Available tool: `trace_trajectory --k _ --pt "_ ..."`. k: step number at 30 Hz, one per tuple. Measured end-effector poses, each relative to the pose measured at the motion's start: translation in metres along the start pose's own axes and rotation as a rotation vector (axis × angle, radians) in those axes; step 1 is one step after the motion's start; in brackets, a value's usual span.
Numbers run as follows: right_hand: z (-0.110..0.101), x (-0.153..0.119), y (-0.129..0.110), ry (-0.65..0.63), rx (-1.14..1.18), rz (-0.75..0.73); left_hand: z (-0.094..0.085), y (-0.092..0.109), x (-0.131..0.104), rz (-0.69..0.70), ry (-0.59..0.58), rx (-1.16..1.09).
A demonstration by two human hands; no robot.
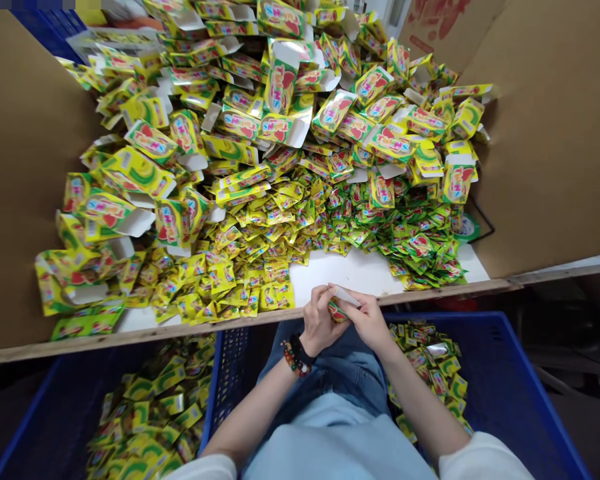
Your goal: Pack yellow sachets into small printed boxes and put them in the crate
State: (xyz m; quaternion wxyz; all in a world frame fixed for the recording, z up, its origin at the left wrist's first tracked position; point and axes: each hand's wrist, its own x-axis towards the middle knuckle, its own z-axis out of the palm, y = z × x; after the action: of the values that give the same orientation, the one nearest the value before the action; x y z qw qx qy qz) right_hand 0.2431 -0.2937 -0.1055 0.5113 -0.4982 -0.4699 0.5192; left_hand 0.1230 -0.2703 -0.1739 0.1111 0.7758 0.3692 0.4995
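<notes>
Close to the table's front edge, my left hand [319, 321] is wrapped round a small candy box [337, 311], with a beaded bracelet and dark band at its wrist. My right hand [371, 323] pinches the same box from the other side, by its white flap [347, 297]. Much of the box is hidden by my fingers. Just beyond my hands lie a pile of yellow candy sachets [277, 267] on the left and a pile of green candy sachets [420, 247] on the right.
Open-ended candy boxes [280, 80] are heaped across the back of the white table [350, 270]. Cardboard walls [545, 147] stand at both sides, and a wooden strip [260, 320] edges the front. Below, a left blue crate [55, 407] and a right blue crate [510, 373] hold filled-looking boxes.
</notes>
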Motion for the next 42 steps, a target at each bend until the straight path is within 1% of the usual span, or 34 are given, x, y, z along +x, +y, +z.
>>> trace_trajectory --k 2,4,6,8,11,13,15,17,20,23,25,27,28,29,30,31,32,33,34,35,37,39,40,42 --pt "-0.002 -0.003 0.002 -0.005 -0.131 -0.113 0.001 -0.002 -0.001 0.002 -0.015 -0.027" --pt "-0.004 -0.005 0.005 -0.008 -0.259 -0.249 0.002 -0.003 -0.003 -0.026 -0.050 -0.077" --pt "-0.002 -0.006 0.006 0.026 -0.340 -0.328 0.003 -0.002 -0.003 -0.057 -0.075 -0.096" --pt "0.002 -0.005 0.006 0.092 -0.368 -0.336 0.003 0.000 -0.002 -0.087 -0.078 -0.075" --pt "0.006 -0.003 0.004 0.167 -0.323 -0.270 0.001 0.004 0.002 -0.142 -0.115 -0.037" --pt "0.005 -0.002 0.003 0.188 -0.266 -0.192 0.000 0.005 0.004 -0.170 -0.161 -0.037" --pt "0.002 -0.002 0.003 0.179 -0.241 -0.149 -0.001 0.006 0.005 -0.191 -0.175 -0.043" --pt "0.000 -0.002 0.006 0.132 -0.281 -0.193 -0.001 0.006 0.003 -0.212 -0.165 -0.045" --pt "0.001 0.000 0.012 0.048 -0.427 -0.325 0.002 0.006 0.001 -0.208 -0.154 -0.045" --pt "0.000 -0.003 0.014 0.016 -0.539 -0.414 0.000 0.010 0.004 -0.191 -0.181 -0.051" --pt "-0.012 -0.014 0.010 0.028 -0.609 -0.438 -0.010 0.009 0.013 -0.138 -0.271 -0.063" --pt "-0.039 -0.032 0.003 0.097 -0.753 -0.395 -0.028 0.002 0.028 -0.077 -0.360 -0.029" --pt "-0.056 -0.042 0.000 0.161 -0.860 -0.339 -0.039 -0.005 0.037 -0.067 -0.371 0.027" --pt "-0.074 -0.050 -0.002 0.219 -0.997 -0.261 -0.050 -0.014 0.047 -0.085 -0.340 0.109" --pt "-0.090 -0.055 -0.003 0.263 -1.136 -0.201 -0.060 -0.025 0.057 -0.119 -0.282 0.210" --pt "-0.101 -0.055 -0.003 0.281 -1.246 -0.165 -0.067 -0.036 0.067 -0.156 -0.222 0.314" --pt "-0.108 -0.050 -0.002 0.266 -1.319 -0.164 -0.073 -0.047 0.078 -0.178 -0.185 0.400" --pt "-0.109 -0.038 -0.001 0.230 -1.351 -0.194 -0.075 -0.057 0.089 -0.183 -0.183 0.467" --pt "-0.104 -0.021 0.001 0.198 -1.348 -0.252 -0.075 -0.066 0.099 -0.172 -0.197 0.518" --pt "-0.096 0.000 0.004 0.182 -1.319 -0.320 -0.073 -0.074 0.109 -0.157 -0.221 0.556" --pt "-0.074 0.049 0.007 0.244 -1.291 -0.406 -0.068 -0.086 0.126 -0.128 -0.273 0.599" --pt "-0.056 0.092 0.008 0.263 -1.311 -0.440 -0.066 -0.095 0.136 -0.106 -0.306 0.593" --pt "-0.052 0.107 0.008 0.254 -1.303 -0.457 -0.068 -0.098 0.139 -0.089 -0.313 0.568" --pt "-0.051 0.124 0.008 0.246 -1.214 -0.489 -0.073 -0.100 0.139 -0.060 -0.284 0.473"
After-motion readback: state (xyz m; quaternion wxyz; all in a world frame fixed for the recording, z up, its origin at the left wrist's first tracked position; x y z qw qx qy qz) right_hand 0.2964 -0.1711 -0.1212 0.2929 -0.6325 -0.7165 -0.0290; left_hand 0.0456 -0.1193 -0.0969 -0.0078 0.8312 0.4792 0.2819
